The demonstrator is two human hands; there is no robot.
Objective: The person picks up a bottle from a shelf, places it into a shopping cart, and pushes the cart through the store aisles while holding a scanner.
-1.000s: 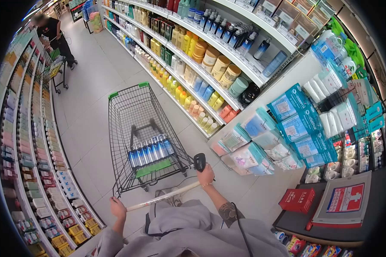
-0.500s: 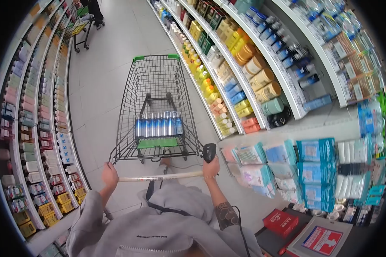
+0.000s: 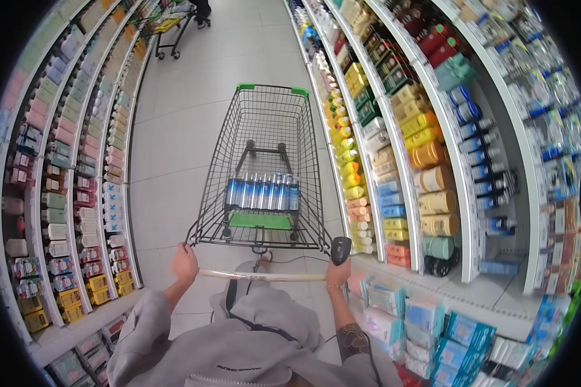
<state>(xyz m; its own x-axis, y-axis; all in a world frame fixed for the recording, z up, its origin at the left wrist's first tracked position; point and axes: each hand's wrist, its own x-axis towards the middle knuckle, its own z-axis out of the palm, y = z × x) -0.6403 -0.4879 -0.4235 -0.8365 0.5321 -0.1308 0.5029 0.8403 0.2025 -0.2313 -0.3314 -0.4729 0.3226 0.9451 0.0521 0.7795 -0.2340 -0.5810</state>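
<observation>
A wire shopping cart (image 3: 271, 116) with green corners stands in front of me. Several blue and silver cans (image 3: 263, 192) are lined up in it, just behind a green panel (image 3: 259, 221). My left hand (image 3: 185, 263) is closed round the left end of the pale handle bar (image 3: 258, 276). At the right end, my right hand (image 3: 337, 272) grips the same bar, and a black device (image 3: 341, 250) sits at the top of that hand. A dark cable hangs beside my right forearm.
Shelves of bottles and boxes (image 3: 64, 155) line the left side. More shelves with yellow bottles (image 3: 426, 135) run along the right. Hanging packets (image 3: 426, 322) are close by my right arm. Farther up the aisle are another cart (image 3: 168, 29) and a person's legs (image 3: 201, 11).
The view has turned, so my cart and both hands sit farther right in it. More of the right shelves shows, and the red box at lower right has mostly left view. Both hands stay on the bar.
</observation>
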